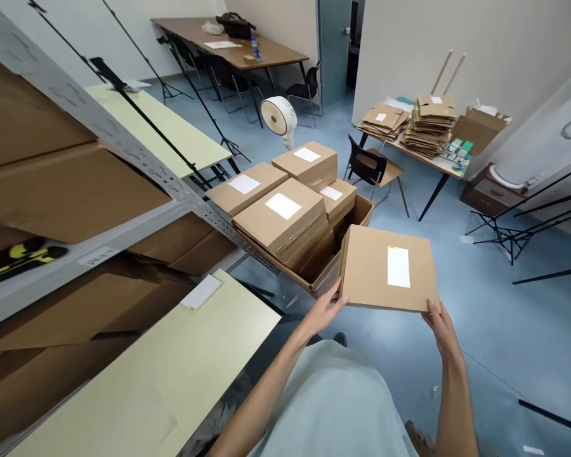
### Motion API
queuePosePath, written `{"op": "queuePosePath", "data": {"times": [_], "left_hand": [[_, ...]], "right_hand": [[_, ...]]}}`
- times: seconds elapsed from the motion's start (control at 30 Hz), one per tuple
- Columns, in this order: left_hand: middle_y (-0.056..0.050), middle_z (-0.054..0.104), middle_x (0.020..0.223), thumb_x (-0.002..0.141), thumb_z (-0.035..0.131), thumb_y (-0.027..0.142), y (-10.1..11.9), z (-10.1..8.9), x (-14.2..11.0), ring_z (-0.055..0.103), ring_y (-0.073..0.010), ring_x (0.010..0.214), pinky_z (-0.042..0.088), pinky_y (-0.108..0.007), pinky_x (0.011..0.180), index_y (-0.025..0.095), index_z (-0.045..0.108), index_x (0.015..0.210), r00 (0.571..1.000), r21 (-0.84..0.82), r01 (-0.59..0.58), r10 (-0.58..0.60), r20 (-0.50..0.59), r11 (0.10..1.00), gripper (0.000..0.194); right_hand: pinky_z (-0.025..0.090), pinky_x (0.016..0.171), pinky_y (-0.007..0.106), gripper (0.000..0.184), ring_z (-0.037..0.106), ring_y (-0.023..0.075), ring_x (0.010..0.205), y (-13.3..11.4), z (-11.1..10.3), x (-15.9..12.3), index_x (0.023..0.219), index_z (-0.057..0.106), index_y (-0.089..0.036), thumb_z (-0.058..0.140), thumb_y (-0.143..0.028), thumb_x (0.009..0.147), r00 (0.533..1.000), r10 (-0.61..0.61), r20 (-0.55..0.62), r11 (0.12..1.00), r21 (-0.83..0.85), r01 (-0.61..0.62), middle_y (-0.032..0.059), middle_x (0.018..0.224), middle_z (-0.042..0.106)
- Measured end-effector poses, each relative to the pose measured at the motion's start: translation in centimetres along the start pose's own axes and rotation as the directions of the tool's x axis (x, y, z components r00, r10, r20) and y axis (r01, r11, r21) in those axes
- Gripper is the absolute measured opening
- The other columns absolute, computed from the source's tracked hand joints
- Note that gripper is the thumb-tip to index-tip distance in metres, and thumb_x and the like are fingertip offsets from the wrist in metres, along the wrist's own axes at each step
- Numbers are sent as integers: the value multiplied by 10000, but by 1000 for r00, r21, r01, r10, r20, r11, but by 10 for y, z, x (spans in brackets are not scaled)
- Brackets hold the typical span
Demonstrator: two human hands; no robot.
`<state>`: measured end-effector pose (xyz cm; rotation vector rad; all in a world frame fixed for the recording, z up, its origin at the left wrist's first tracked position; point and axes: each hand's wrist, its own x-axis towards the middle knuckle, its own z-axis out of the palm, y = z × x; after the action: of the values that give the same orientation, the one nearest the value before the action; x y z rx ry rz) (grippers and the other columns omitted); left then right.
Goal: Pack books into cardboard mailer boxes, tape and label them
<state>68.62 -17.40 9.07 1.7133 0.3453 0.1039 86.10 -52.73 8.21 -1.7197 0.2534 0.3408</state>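
Here in the head view, I've got a flat cardboard box out in front of me, with my left hand at its near left corner and my right hand at its near right corner. Both hands are closed around the edge, thumbs up on top; the fingers underneath I can't fully see. A white label with a small yellow mark sits on the box's top, right of the middle. The box is up over the blue floor, just beside the big open carton, its left side near the carton's right end. Over in that carton it's crowded: labelled boxes stand in stacks, rising above the rim, and there's a dark gap by the near right end. Down on my left, a pale tabletop carries a white slip, and a metal shelf full of brown cartons slants up past it. Beyond the big carton stands a white fan. Off to the right there's a black chair by a table piled with flattened cardboard.
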Motion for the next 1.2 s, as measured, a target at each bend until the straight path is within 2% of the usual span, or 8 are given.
{"op": "queuePosePath", "data": {"times": [0.13,0.33,0.53,0.7,0.83,0.97,1.1,1.2], "left_hand": [[-56,325,1787,1039,543,693,14,1,56,389,-305,1633,415,-486,1317,268,278,1757,999,-54,-31,30,-18,998,876],[-57,272,1820,1044,513,710,29,-33,143,366,-318,1647,528,-469,1226,302,197,1775,992,-74,-19,10,-128,997,894],[-104,534,1665,1051,534,666,59,-75,215,717,-259,1273,610,-406,1063,338,225,1765,954,-82,145,-162,-251,986,844],[-103,730,1400,1058,539,649,72,-89,253,771,-232,1015,587,-402,1020,294,246,1765,878,-109,277,-298,-374,955,844],[-152,703,1460,1055,547,652,58,-84,280,768,-268,1093,579,-430,1042,245,244,1768,780,-249,265,-358,-513,932,874],[-163,619,1580,1028,587,682,38,-71,308,746,-293,1199,573,-456,1084,264,364,1728,644,-380,195,-410,-646,904,845],[-162,615,1581,1013,580,724,27,-56,340,755,-276,1174,586,-465,1089,267,442,1683,437,-453,119,-456,-775,884,822],[-159,628,1564,1016,550,746,28,-48,365,749,-274,1183,574,-466,1115,259,481,1654,266,-462,138,-482,-835,876,805]], "right_hand": [[554,1214,502,745,630,330,1440,-48,23,60,1397,694,-292,810,-738,812,997,-65,44,998,24,64,85,1494,690],[542,1211,491,735,624,305,1436,-146,103,161,1491,648,-306,776,-693,879,961,-214,173,975,-16,220,96,1548,652],[555,1188,498,765,652,317,1390,-239,192,258,1465,662,-281,779,-736,861,916,-250,313,948,-114,298,114,1495,692],[540,1198,493,713,656,312,1388,-283,268,333,1438,683,-312,800,-718,864,857,-212,469,933,-165,321,87,1464,719],[472,1255,529,753,630,314,1428,-286,331,387,1408,696,-329,849,-738,795,784,-123,609,952,-150,266,69,1460,726],[446,1271,533,775,625,303,1440,-271,387,433,1372,704,-329,881,-740,740,674,-46,737,967,-137,216,67,1451,734],[486,1235,536,771,599,297,1472,-255,423,464,1430,653,-318,832,-725,801,583,10,812,965,-161,208,90,1517,686],[485,1238,524,779,581,297,1492,-251,439,481,1477,612,-293,775,-727,852,553,11,833,951,-179,251,116,1540,664]]}}
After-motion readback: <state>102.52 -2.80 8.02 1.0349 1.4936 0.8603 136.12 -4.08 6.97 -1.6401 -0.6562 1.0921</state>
